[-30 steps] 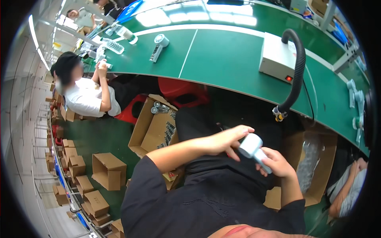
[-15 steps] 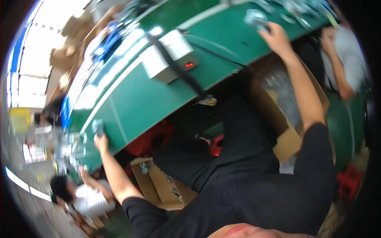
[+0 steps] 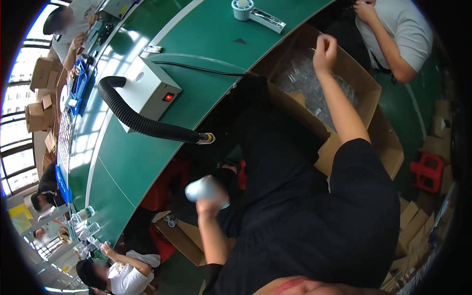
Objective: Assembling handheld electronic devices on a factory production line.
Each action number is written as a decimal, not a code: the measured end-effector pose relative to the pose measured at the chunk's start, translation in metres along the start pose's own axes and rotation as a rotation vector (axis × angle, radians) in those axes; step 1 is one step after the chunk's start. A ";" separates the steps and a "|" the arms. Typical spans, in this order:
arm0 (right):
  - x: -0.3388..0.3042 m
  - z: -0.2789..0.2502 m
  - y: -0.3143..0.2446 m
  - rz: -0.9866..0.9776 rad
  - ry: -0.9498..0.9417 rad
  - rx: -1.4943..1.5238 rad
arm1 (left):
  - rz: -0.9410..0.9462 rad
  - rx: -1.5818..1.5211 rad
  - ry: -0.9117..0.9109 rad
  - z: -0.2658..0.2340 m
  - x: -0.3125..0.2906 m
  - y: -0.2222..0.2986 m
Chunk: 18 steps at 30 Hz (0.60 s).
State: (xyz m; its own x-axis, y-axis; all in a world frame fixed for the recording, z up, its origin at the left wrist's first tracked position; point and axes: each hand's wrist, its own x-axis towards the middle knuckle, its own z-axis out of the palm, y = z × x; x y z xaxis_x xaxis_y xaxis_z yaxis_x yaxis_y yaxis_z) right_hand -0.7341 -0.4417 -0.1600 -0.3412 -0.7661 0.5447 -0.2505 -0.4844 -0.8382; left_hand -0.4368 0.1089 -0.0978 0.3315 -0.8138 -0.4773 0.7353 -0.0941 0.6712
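My left hand (image 3: 210, 199) is closed around a pale blue handheld fan (image 3: 196, 190), blurred by motion, above my lap and off the table's edge. Its round head pokes out past my fingers. My right hand (image 3: 325, 53) is raised over a cardboard box (image 3: 366, 101) of clear plastic pieces (image 3: 314, 91). Its fingers are loosely curled in, and nothing shows in them. Another handheld fan (image 3: 242, 9), with a round white head and a grey handle, lies on the green table (image 3: 196, 29) beyond that hand.
A white box-shaped machine (image 3: 152, 93) with a red lit switch stands on the table. Its black ribbed hose (image 3: 147, 127) hangs over the edge. An open carton (image 3: 189, 241) sits low at left. Co-workers sit at left and at the upper right (image 3: 393, 39).
My right hand has let go of the fan on the table and drawn back over the cardboard box. My left hand has brought its fan off the table toward my lap. The view has turned.
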 end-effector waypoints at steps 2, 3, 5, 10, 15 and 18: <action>-0.034 -0.032 0.092 0.130 -0.080 -0.273 | -0.039 0.088 -0.024 0.026 0.047 -0.039; -0.049 -0.048 0.131 0.260 -0.203 -0.519 | -0.060 0.250 -0.101 0.010 0.071 -0.056; -0.080 -0.076 0.181 0.403 -0.331 -0.763 | -0.020 0.237 -0.127 0.025 0.100 -0.065; -0.120 -0.083 0.198 0.330 -1.049 -0.837 | 0.077 0.312 -0.001 0.043 0.125 -0.049; -0.106 -0.079 0.189 0.216 -1.233 -0.815 | 0.125 0.067 -0.024 0.030 0.120 -0.043; -0.100 -0.116 0.212 0.053 -1.133 -0.678 | -0.065 -0.225 -0.081 0.052 0.120 -0.032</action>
State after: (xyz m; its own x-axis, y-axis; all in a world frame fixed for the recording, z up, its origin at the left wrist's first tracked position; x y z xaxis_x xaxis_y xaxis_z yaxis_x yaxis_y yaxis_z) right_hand -0.8579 -0.4191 -0.3894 0.4942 -0.8647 -0.0899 -0.7742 -0.3907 -0.4980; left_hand -0.4512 -0.0154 -0.1465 0.2370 -0.8545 -0.4622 0.8700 -0.0251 0.4925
